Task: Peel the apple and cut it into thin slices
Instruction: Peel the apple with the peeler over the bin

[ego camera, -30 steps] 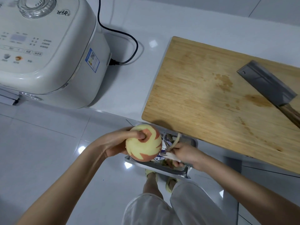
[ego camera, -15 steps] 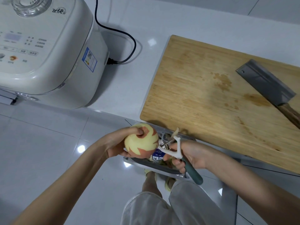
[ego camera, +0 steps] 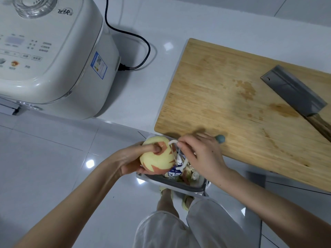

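**Peeling underway: red strips left near the stem end**

The L hand (ego camera: 131, 162) is cradling the apple (ego camera: 156, 158) from below and behind, w/ one digit pressing into the stem dimple. Its fingers are curling round the fruit in a firm, full-hand hold. The apple is hanging in the air over the metal bin (ego camera: 180, 184) of scraps (ego camera: 188, 173), just off the near-left corner of the cutting board (ego camera: 232, 113), not on it.

The R hand (ego camera: 200, 154) is wrapping closed round the peeler (ego camera: 172, 142), and the teal handle end is poking out past the knuckles. The white Y-frame is lying against the apple's right flank. Whether the blade is actually biting in, can't tell, as it's a bit blurred.

Step in hand, imo: peeling, and well along. Most of the surface is showing pale flesh, w/ jagged red strips round the stem and low on the near side.

The next move is calling for drawing the blade along a red strip w/ light pressure. Then the L hand should be turning the fruit to bring up the next patch, keeping digits out of the blade path. Slicing isn't starting yet: the cleaver (ego camera: 293, 93) is lying untouched on the board's far-right side, well apart from both hands.
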`<action>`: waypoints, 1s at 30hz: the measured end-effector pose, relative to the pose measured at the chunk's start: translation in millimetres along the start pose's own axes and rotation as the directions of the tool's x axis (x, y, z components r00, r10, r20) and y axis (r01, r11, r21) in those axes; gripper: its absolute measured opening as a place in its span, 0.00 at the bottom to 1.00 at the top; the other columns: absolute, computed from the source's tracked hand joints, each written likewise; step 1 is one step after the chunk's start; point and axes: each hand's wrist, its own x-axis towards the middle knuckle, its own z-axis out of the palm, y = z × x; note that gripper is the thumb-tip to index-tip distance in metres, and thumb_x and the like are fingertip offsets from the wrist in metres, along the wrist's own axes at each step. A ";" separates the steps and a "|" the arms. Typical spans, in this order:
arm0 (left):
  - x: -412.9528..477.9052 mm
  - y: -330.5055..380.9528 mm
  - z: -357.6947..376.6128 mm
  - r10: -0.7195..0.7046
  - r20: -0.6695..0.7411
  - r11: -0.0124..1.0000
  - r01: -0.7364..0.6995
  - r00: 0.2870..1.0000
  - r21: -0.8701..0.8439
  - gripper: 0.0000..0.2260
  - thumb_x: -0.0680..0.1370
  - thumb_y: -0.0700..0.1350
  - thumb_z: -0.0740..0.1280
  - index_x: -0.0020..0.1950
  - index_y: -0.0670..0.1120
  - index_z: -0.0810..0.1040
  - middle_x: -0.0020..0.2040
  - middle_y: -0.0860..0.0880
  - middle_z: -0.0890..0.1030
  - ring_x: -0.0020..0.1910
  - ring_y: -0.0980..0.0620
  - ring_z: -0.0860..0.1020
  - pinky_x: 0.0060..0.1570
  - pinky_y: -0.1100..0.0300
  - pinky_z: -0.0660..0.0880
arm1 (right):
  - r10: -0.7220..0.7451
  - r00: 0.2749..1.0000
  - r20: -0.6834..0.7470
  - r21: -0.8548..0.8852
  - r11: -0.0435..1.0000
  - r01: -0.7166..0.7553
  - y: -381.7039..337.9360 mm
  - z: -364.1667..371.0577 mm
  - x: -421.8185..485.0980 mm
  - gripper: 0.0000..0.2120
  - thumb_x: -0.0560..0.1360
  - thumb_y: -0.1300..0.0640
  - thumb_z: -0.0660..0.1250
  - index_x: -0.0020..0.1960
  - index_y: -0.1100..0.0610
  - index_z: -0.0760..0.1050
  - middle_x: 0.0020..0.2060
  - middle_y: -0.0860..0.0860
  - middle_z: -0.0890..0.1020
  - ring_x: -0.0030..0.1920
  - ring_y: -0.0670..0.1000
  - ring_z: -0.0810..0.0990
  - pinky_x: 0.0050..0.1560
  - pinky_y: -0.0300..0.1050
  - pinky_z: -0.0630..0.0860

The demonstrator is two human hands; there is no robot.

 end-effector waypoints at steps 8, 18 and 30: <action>-5.2 -1.8 -1.3 0.021 0.042 0.999 -0.022 0.999 0.025 0.30 0.55 0.51 0.73 0.57 0.46 0.77 0.49 0.42 0.82 0.46 0.45 0.80 0.48 0.48 0.75 | -0.196 0.980 -0.045 -0.096 0.977 0.191 5.5 7.2 10.0 0.13 0.78 0.52 0.61 0.42 0.56 0.81 0.32 0.47 0.82 0.32 0.50 0.78 0.38 0.47 0.70; -22.0 1.1 -6.7 0.031 0.117 0.991 -0.015 0.993 -0.132 0.39 0.32 0.48 0.82 0.41 0.40 0.82 0.37 0.42 0.84 0.33 0.46 0.83 0.28 0.58 0.78 | -0.011 1.000 0.014 0.038 0.999 0.011 16.0 19.8 -8.0 0.08 0.71 0.60 0.59 0.43 0.54 0.77 0.30 0.48 0.80 0.33 0.50 0.76 0.40 0.44 0.66; -16.1 9.0 -9.6 0.091 0.098 0.992 -0.099 0.991 0.078 0.36 0.56 0.50 0.76 0.62 0.44 0.74 0.53 0.41 0.82 0.51 0.40 0.80 0.41 0.51 0.79 | 0.609 0.419 0.674 0.157 0.437 -0.886 7.7 15.8 -21.6 0.16 0.81 0.52 0.56 0.43 0.60 0.76 0.29 0.56 0.77 0.28 0.49 0.71 0.34 0.45 0.68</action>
